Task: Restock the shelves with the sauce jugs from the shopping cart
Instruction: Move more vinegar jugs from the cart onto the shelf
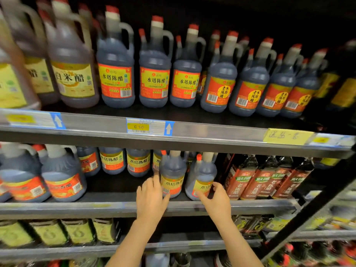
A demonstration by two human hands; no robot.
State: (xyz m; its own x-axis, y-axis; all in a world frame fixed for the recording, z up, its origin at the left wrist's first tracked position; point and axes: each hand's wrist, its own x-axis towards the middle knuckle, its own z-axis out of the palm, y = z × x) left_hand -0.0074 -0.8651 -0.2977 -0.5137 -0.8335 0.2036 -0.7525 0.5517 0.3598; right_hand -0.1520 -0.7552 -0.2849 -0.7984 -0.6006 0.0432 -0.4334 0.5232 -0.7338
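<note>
Two dark sauce jugs with yellow-and-red labels stand at the front of the middle shelf (pixel 115 207). My left hand (pixel 151 199) rests on the lower left side of the left jug (pixel 173 174), fingers spread against its label. My right hand (pixel 216 199) cups the lower front of the right jug (pixel 204 176), thumb and fingers apart around it. Both jugs stand upright on the shelf. The shopping cart is out of view.
Behind and left on the same shelf stand more dark jugs (pixel 113 160) and two bigger jugs (pixel 61 176). Brown-labelled bottles (pixel 256 180) stand right of my hands. The upper shelf (pixel 212 132) carries rows of jugs. A dark upright post (pixel 312 207) slants at right.
</note>
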